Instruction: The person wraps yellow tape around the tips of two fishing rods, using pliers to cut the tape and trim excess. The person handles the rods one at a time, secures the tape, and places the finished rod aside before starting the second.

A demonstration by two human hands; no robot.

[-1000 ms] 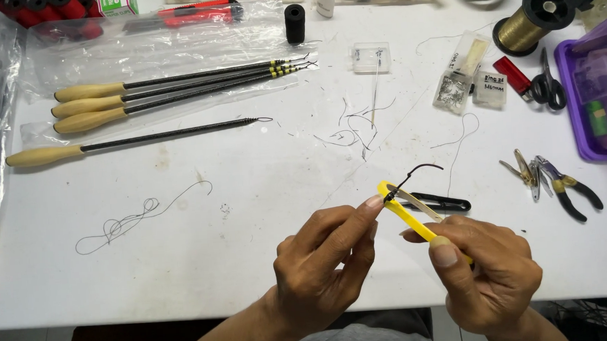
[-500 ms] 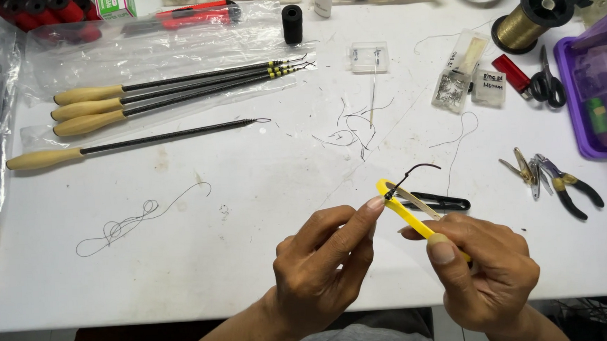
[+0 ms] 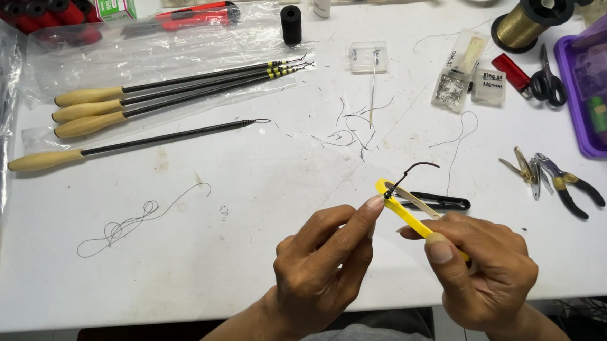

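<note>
Hands unmoved, slim yellow tool (image 3: 408, 215) with dark curled wire (image 3: 414, 169) at tip.

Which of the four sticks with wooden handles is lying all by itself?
The lowest rod, nearest the hands. It lies alone on the bare table, while the other three rods sit bunched together above it on clear plastic.
</note>
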